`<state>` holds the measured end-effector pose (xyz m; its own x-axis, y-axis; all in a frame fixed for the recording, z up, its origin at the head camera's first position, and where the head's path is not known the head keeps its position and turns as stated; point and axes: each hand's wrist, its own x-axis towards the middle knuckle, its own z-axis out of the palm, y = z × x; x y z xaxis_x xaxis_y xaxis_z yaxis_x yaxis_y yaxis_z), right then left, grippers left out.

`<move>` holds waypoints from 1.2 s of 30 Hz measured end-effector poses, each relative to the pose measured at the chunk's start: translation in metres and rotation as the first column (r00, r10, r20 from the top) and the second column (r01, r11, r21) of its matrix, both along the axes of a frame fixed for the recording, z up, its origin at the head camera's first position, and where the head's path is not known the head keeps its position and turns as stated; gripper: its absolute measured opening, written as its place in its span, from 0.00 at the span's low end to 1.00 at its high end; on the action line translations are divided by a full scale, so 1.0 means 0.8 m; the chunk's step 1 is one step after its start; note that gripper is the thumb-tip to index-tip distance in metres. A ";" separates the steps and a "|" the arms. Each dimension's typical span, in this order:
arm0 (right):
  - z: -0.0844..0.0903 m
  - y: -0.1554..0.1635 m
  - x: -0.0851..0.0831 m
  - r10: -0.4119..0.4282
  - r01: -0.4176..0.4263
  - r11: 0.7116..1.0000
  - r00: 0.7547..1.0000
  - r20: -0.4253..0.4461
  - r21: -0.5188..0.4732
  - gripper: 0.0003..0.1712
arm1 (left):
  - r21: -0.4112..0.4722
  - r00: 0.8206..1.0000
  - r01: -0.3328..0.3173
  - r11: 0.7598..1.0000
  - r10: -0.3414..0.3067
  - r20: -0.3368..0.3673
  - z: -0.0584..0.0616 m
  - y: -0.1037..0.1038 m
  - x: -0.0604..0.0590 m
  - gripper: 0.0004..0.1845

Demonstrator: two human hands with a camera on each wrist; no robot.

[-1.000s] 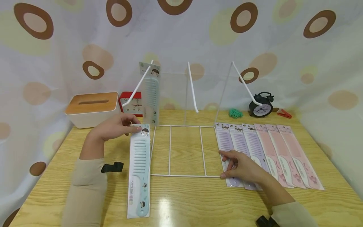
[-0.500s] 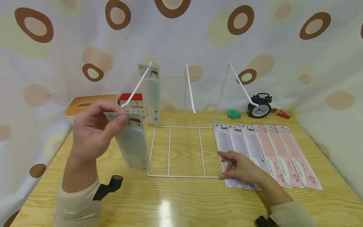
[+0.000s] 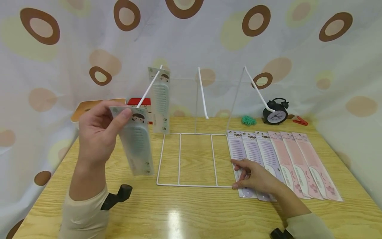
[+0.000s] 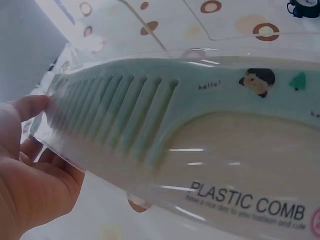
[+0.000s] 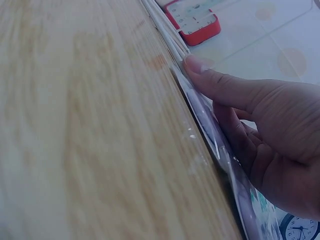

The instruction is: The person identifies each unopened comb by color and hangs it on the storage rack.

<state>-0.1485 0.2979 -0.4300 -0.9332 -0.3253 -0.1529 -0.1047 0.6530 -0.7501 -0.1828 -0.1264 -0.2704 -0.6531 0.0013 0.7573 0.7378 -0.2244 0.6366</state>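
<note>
My left hand (image 3: 99, 132) pinches the top of a packaged pale green comb (image 3: 138, 146) between thumb and fingers. The package hangs tilted in the air, its top edge at the front end of the rack's left hook (image 3: 148, 89). In the left wrist view the comb's teeth and "PLASTIC COMB" lettering show through clear film. Another packaged green comb (image 3: 160, 99) hangs far back on that same hook. My right hand (image 3: 256, 177) rests at the front right corner of the white wire rack (image 3: 197, 186), thumb and index finger spread apart on its wire, over the nearest purple comb package (image 3: 237, 146).
Packaged purple and pink combs (image 3: 317, 166) lie in a row on the right. The rack's middle hook (image 3: 203, 94) and right hook (image 3: 259, 89) bear nothing. Behind stand a tissue box (image 3: 80, 111), a red clock (image 3: 146, 102), green string (image 3: 248, 120), a black alarm clock (image 3: 276, 113) and a red clip (image 3: 300, 121).
My left hand has lifted the comb package off the table, up toward the left hook's front end, its top now tipped toward me. The right hand has stayed on the rack.
</note>
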 end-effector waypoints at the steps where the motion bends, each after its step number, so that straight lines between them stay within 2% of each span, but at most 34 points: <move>1: 0.000 0.000 0.000 0.001 -0.001 1.000 1.000 -0.001 0.004 0.56 | 0.008 1.000 -0.001 1.000 0.001 0.014 0.000 0.001 0.001 0.03; 7: 0.000 0.002 0.001 -0.003 0.003 1.000 1.000 -0.001 0.003 0.55 | 0.022 0.994 0.013 1.000 -0.016 0.108 0.003 0.009 0.004 0.03; 10: -0.001 0.002 0.000 0.000 0.000 1.000 1.000 0.001 -0.005 0.56 | 0.003 0.992 0.000 1.000 -0.001 0.130 0.003 0.012 0.004 0.02; 15: 0.000 0.001 -0.001 0.000 0.000 1.000 1.000 0.000 -0.014 0.56 | 0.004 0.991 -0.043 0.999 0.042 0.127 0.003 0.010 0.003 0.04; 17: 0.001 0.000 -0.001 -0.002 0.002 1.000 1.000 0.001 -0.015 0.56 | 0.031 0.992 -0.023 0.999 0.020 0.123 0.004 0.009 0.002 0.04; 22: 0.002 -0.001 -0.002 -0.004 0.004 1.000 1.000 0.005 -0.009 0.56 | 0.031 0.993 0.012 0.999 -0.016 0.116 0.003 0.009 0.002 0.03; 24: 0.002 -0.001 -0.002 -0.005 0.005 1.000 1.000 0.007 -0.006 0.56 | 0.001 0.993 -0.008 1.000 0.008 0.119 0.002 0.009 0.002 0.04; 27: 0.001 -0.002 -0.003 -0.003 0.003 1.000 1.000 0.010 -0.005 0.56 | -0.018 0.993 -0.007 1.000 0.009 0.116 0.001 0.006 0.002 0.04; 30: 0.000 -0.002 -0.003 -0.002 0.002 1.000 1.000 0.010 -0.012 0.56 | -0.032 0.993 0.009 0.999 -0.005 0.118 0.000 0.002 0.001 0.05; 36: 0.000 -0.001 -0.003 -0.006 0.006 1.000 1.000 0.015 -0.027 0.56 | -0.020 0.980 0.125 0.992 -0.120 0.159 -0.001 -0.004 -0.002 0.04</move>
<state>-0.1510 0.2967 -0.4302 -0.9329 -0.3239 -0.1575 -0.0899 0.6328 -0.7691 -0.1847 -0.1298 -0.2715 -0.7575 0.1095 0.6435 0.5960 -0.2862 0.7503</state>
